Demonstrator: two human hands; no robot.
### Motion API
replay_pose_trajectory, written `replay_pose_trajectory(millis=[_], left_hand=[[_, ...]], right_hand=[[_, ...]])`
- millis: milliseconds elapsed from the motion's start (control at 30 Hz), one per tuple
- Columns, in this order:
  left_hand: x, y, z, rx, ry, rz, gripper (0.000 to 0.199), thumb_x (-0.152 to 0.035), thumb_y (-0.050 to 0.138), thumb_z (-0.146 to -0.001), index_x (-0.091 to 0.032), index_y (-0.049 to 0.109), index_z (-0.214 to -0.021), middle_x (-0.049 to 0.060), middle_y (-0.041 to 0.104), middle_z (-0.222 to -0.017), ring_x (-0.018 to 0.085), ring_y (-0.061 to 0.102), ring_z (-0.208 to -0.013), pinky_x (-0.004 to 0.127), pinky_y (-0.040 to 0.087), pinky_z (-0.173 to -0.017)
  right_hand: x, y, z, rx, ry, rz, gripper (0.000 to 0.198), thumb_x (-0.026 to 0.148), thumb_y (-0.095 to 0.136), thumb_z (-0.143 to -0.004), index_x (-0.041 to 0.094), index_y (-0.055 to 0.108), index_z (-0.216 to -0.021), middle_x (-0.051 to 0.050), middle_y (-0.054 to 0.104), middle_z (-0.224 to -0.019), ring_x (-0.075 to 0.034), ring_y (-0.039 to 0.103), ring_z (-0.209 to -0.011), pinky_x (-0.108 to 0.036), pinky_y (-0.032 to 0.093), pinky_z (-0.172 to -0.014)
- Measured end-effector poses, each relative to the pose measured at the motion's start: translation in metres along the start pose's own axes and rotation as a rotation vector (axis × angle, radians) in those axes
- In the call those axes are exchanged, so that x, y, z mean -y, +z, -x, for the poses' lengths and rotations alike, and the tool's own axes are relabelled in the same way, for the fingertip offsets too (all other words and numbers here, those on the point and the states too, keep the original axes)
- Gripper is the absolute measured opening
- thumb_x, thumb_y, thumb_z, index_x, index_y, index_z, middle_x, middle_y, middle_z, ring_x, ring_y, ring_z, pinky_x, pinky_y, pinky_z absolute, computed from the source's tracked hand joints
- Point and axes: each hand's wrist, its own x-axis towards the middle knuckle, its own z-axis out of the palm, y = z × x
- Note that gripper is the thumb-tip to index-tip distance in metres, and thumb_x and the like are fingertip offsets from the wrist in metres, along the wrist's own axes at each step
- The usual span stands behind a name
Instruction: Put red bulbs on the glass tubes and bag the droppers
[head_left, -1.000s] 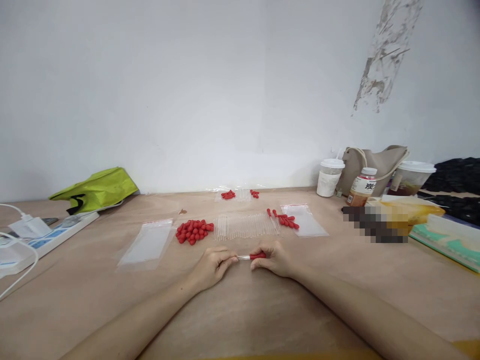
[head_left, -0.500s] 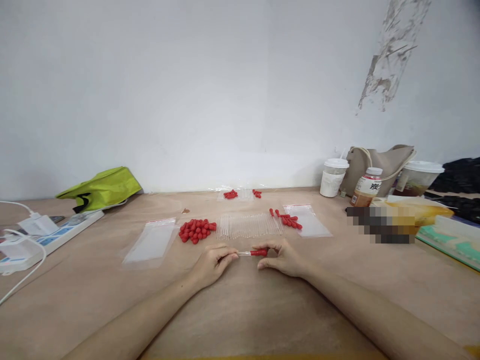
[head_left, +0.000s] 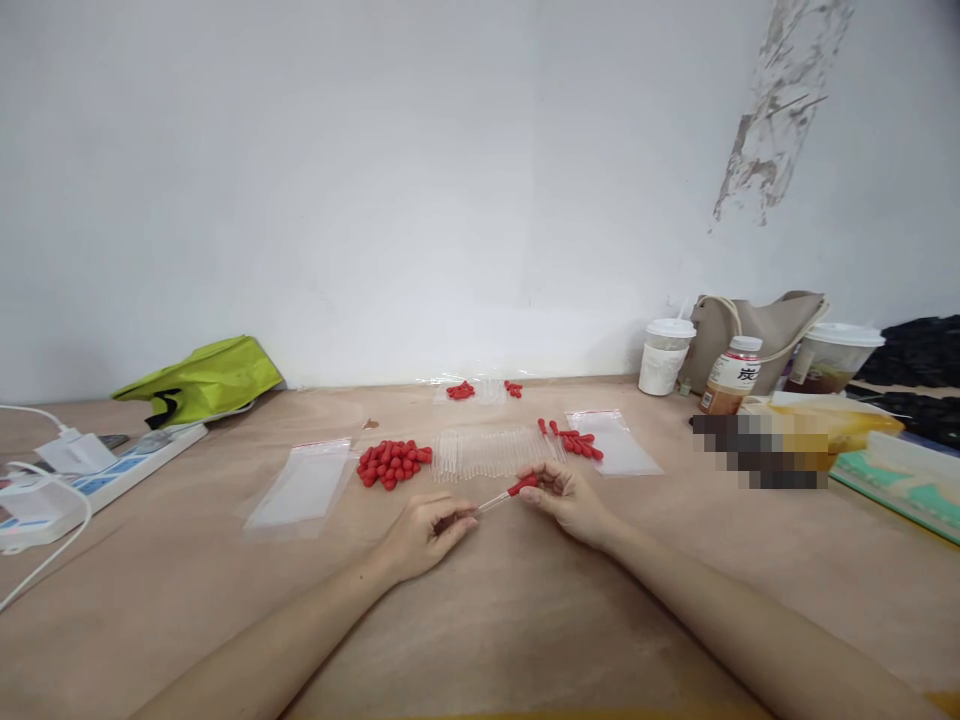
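Observation:
A glass dropper (head_left: 493,502) with a red rubber bulb (head_left: 523,485) spans the gap between my hands, tilted up toward the right. My right hand (head_left: 571,503) pinches the bulb between thumb and fingers. At the tube's lower end, the thumb and fingertips of my left hand (head_left: 427,535) close around the tip, which they partly hide. Beyond the hands lies a row of clear glass tubes (head_left: 487,453). A pile of loose red bulbs (head_left: 391,462) sits left of the row. At its right end are several red-bulbed droppers (head_left: 581,443).
Clear zip bags lie left (head_left: 300,487) and right (head_left: 622,450). More red bulbs (head_left: 460,390) and tubes rest near the wall. At left are a power strip (head_left: 142,462) and green bag (head_left: 210,380); at right, a cup (head_left: 664,360), bottle (head_left: 733,378) and grey bag (head_left: 780,325).
My right hand has risen slightly and closed its thumb onto the red bulb. The dropper has gone from level to tilted, and more of its glass shows. My left hand has barely moved.

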Motion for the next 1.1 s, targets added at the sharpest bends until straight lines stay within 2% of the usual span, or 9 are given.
replay_pose_trajectory(millis=[133, 267, 400, 500, 600, 767, 933, 1100], left_hand=[[-0.001, 0.0, 0.001, 0.04, 0.022, -0.004, 0.024, -0.03, 0.049, -0.083, -0.019, 0.062, -0.099, 0.002, 0.061, -0.072, 0.012, 0.054, -0.059, 0.022, 0.041, -0.056], [0.0, 0.001, 0.0, 0.026, 0.035, -0.014, 0.023, -0.029, 0.048, -0.083, -0.019, 0.062, -0.098, 0.002, 0.062, -0.072, 0.012, 0.055, -0.061, 0.022, 0.042, -0.056], [0.0, 0.002, -0.001, 0.04, 0.058, -0.017, 0.022, -0.027, 0.046, -0.084, -0.019, 0.062, -0.097, 0.003, 0.062, -0.074, 0.014, 0.056, -0.067, 0.024, 0.042, -0.061], [0.0, 0.002, -0.002, 0.042, 0.064, -0.031, 0.022, -0.027, 0.046, -0.084, -0.019, 0.063, -0.096, 0.003, 0.062, -0.073, 0.014, 0.055, -0.068, 0.024, 0.042, -0.062], [0.0, 0.002, -0.001, 0.056, 0.064, -0.04, 0.021, -0.027, 0.046, -0.084, -0.02, 0.063, -0.095, 0.003, 0.061, -0.073, 0.015, 0.055, -0.069, 0.025, 0.041, -0.063], [0.002, 0.001, -0.001, 0.074, 0.069, -0.046, 0.02, -0.025, 0.045, -0.085, -0.019, 0.063, -0.093, 0.003, 0.061, -0.075, 0.015, 0.054, -0.071, 0.026, 0.041, -0.065], [0.003, 0.002, -0.001, 0.076, 0.071, -0.043, 0.022, -0.026, 0.044, -0.086, -0.019, 0.063, -0.093, 0.003, 0.061, -0.073, 0.015, 0.054, -0.07, 0.026, 0.041, -0.064], [0.0, 0.0, -0.002, 0.065, 0.085, -0.02, 0.023, -0.027, 0.042, -0.086, -0.019, 0.063, -0.092, 0.004, 0.062, -0.075, 0.016, 0.054, -0.071, 0.027, 0.041, -0.065]], right_hand=[[0.001, -0.009, -0.009, -0.228, -0.013, -0.074, 0.034, 0.035, 0.061, -0.07, 0.02, 0.056, -0.1, 0.0, 0.06, -0.078, -0.01, 0.055, -0.068, -0.023, 0.043, -0.066], [0.01, -0.046, -0.027, -0.482, 0.037, -0.134, 0.035, 0.032, 0.059, -0.069, 0.022, 0.05, -0.102, 0.001, 0.059, -0.076, -0.009, 0.055, -0.063, -0.022, 0.044, -0.06], [0.016, -0.087, -0.05, -0.554, 0.222, 0.189, 0.017, 0.026, 0.054, -0.069, 0.018, 0.054, -0.084, -0.001, 0.06, -0.067, -0.011, 0.055, -0.055, -0.022, 0.044, -0.051], [0.009, -0.103, -0.07, -0.607, 0.259, 0.337, 0.012, 0.022, 0.058, -0.063, 0.016, 0.054, -0.073, -0.003, 0.061, -0.064, -0.012, 0.055, -0.055, -0.021, 0.041, -0.049], [-0.007, -0.103, -0.091, -0.664, 0.242, 0.484, 0.016, 0.024, 0.058, -0.062, 0.017, 0.054, -0.075, -0.003, 0.063, -0.069, -0.013, 0.057, -0.063, -0.021, 0.041, -0.053], [-0.026, -0.088, -0.115, -0.653, 0.218, 0.708, 0.017, 0.026, 0.06, -0.059, 0.019, 0.057, -0.075, -0.002, 0.063, -0.074, -0.015, 0.057, -0.071, -0.024, 0.04, -0.06], [-0.033, -0.08, -0.116, -0.639, 0.218, 0.869, 0.015, 0.026, 0.059, -0.059, 0.02, 0.058, -0.074, -0.001, 0.063, -0.072, -0.019, 0.057, -0.076, -0.028, 0.038, -0.066], [-0.03, -0.081, -0.107, -0.649, 0.202, 0.95, 0.027, 0.034, 0.059, -0.062, 0.02, 0.058, -0.084, -0.002, 0.063, -0.074, -0.018, 0.056, -0.075, -0.026, 0.037, -0.064]])
